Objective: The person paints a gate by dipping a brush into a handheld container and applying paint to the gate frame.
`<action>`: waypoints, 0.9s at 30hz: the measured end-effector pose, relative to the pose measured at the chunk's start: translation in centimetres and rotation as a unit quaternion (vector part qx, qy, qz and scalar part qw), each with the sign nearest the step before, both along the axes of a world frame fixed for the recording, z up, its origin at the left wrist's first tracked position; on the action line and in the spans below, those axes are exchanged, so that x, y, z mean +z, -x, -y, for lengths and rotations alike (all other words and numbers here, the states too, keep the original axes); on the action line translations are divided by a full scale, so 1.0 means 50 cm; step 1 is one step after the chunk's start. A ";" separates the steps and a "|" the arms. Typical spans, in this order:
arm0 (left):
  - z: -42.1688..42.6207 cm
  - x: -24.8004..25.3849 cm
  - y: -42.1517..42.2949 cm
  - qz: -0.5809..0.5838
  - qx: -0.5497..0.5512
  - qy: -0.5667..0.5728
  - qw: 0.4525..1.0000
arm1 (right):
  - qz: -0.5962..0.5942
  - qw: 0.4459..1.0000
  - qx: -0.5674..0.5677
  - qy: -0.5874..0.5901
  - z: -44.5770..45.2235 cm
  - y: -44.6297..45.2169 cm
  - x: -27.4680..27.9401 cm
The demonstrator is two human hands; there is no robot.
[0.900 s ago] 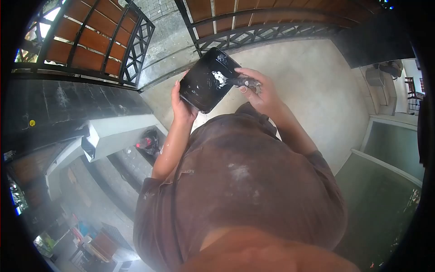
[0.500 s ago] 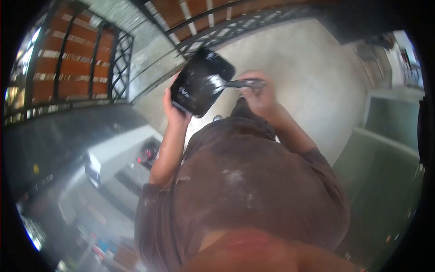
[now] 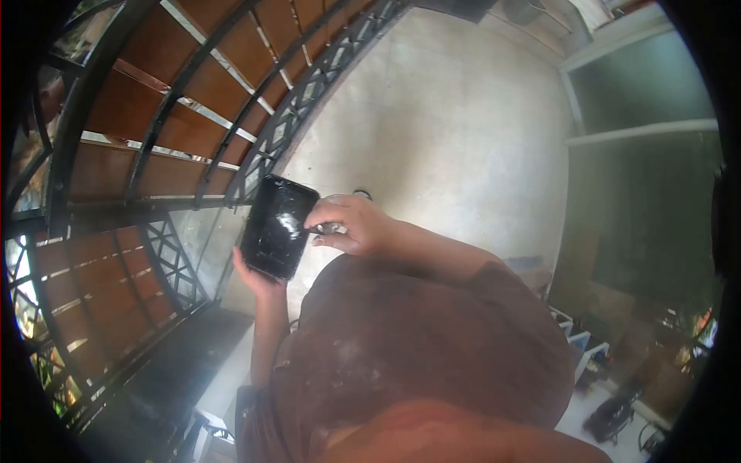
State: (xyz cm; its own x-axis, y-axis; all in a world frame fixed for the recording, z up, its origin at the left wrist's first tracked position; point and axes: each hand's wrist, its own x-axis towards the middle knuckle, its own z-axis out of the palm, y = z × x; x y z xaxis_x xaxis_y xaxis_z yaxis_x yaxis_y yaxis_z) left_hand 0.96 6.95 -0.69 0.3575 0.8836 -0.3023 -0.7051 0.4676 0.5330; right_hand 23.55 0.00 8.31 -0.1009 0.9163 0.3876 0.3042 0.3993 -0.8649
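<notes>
My left hand (image 3: pixel 256 276) grips a black rectangular tray (image 3: pixel 262 241) by its near left corner, thumb up along the side and the other fingers hidden beneath. White smears mark the tray's inside, with a thicker white patch (image 3: pixel 289 223) towards its right edge. Over that edge reaches my right hand (image 3: pixel 356 225), its fingers closed around a dark-handled tool (image 3: pixel 330 228). Most of the tool is covered by the fingers, and its working end lies near the white patch. Whether it is a brush or a scraper I cannot tell.
A black metal railing with reddish-brown panels (image 3: pixel 197 131) runs along the left. Pale floor (image 3: pixel 455 100) stretches ahead, with a shoe tip (image 3: pixel 361 195) showing beyond my right hand. Greenish glass panels (image 3: pixel 637 208) stand at the right. A dark object (image 3: pixel 614 413) sits at the lower right.
The view has swung, so the railing fills more of the left side. Tray and hands appear lower and further left. My right hand is closer to the tray, covering more of the tool.
</notes>
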 end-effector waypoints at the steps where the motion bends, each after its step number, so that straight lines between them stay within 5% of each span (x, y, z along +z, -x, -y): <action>1: -0.063 -0.035 -0.019 -0.026 -0.004 -0.008 1.000 | 0.001 1.000 0.011 0.002 -0.066 -0.040 -0.061; 13: -0.240 -0.001 -0.193 -0.065 0.110 0.020 0.992 | -0.025 0.995 0.069 0.061 -0.319 -0.253 -0.069; 19: -0.231 -0.025 -0.131 -0.077 0.116 0.023 0.990 | -0.062 0.982 0.151 0.094 -0.396 -0.235 -0.094; 20: -0.225 0.020 -0.163 -0.170 0.212 0.062 0.960 | -0.076 0.977 0.174 0.100 -0.410 -0.227 -0.088; 21: -0.194 -0.025 -0.115 -0.279 0.237 -0.050 0.929 | -0.040 0.969 0.203 0.132 -0.424 -0.222 -0.067; 22: -0.212 -0.069 -0.081 -0.367 0.267 -0.175 0.874 | -0.055 0.983 0.174 0.033 -0.450 -0.180 -0.110; 27: -0.262 -0.063 -0.087 -0.320 0.165 -0.256 0.897 | 0.075 0.977 0.176 -0.095 -0.548 -0.076 0.001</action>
State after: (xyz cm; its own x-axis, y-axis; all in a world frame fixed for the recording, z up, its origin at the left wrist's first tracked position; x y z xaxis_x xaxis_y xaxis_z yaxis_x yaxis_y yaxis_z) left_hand 5.30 20.05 -3.84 -0.0510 0.9912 0.1225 -0.2323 -0.1311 0.9638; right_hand 27.35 27.39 8.35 -0.4659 0.7273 0.5040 0.2360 0.6511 -0.7214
